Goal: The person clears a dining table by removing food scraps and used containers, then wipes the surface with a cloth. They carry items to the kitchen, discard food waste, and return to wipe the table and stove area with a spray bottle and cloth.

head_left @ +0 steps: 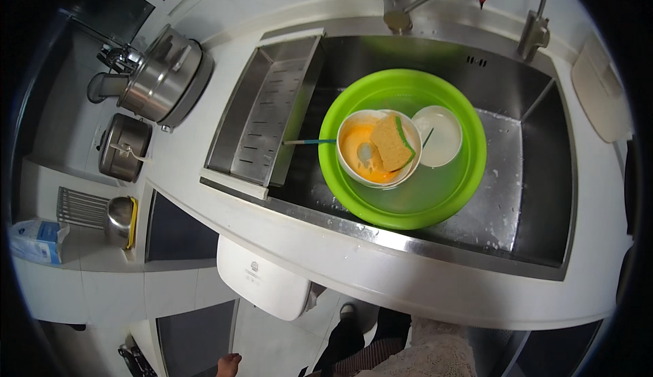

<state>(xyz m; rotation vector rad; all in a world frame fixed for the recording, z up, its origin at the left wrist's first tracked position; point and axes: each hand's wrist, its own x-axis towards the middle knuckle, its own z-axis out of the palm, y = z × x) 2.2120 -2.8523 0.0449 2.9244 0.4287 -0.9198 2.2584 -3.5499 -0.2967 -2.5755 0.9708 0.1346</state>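
While our left hand (229, 365) hangs low, the sponge (389, 144) lies at one o'clock

It sits in the white bowl (341, 154) in the green basin (408, 220), long axis eleven to five. Only that grip shows, and we cannot tell how open it is or whether it holds anything.

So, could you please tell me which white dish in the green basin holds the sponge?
The left bowl, coated orange inside, holds the sponge; the right dish shows neither orange contents nor a sponge.
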